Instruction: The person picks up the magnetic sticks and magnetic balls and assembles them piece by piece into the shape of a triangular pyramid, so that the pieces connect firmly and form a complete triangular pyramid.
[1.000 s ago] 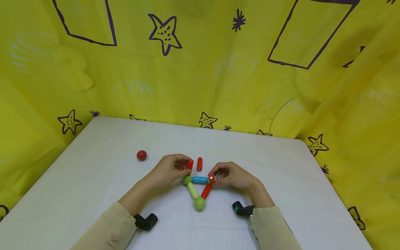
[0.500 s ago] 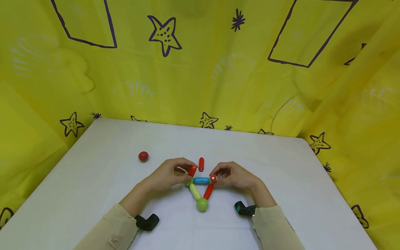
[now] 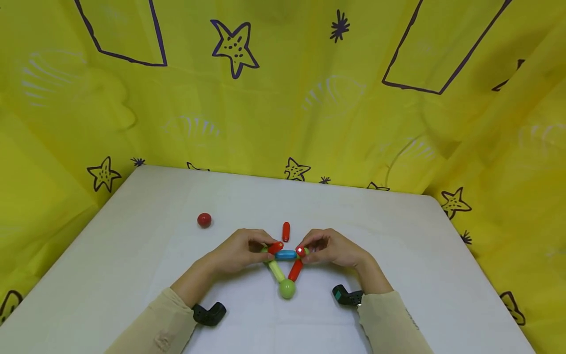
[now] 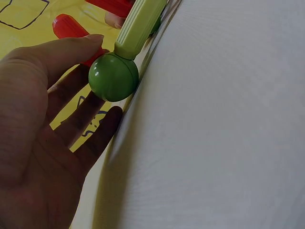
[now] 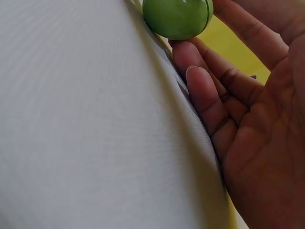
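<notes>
A triangle of toy building rods and balls lies on the table. Its sides are a blue rod (image 3: 285, 254), a pale green rod (image 3: 276, 271) and a red rod (image 3: 295, 270); a green ball (image 3: 287, 289) forms the near corner. My left hand (image 3: 236, 251) pinches another red rod (image 3: 276, 247), tilted right, at the left corner's green ball (image 4: 113, 76). At the right corner, my right hand (image 3: 334, 250) pinches an upright red rod (image 3: 300, 251) seen end-on, over a green ball (image 5: 178, 18). The thumb's grip is out of the right wrist view.
A loose red rod (image 3: 286, 232) lies just beyond the triangle. Farther left is a red ball (image 3: 204, 220). Black wrist devices (image 3: 210, 314) sit at both sleeves. A yellow patterned cloth (image 3: 283, 98) hangs behind the white table (image 3: 376, 216).
The red rod in my left hand has tipped from nearly upright over to the right, towards the blue rod. My right hand has stayed at the right corner.
</notes>
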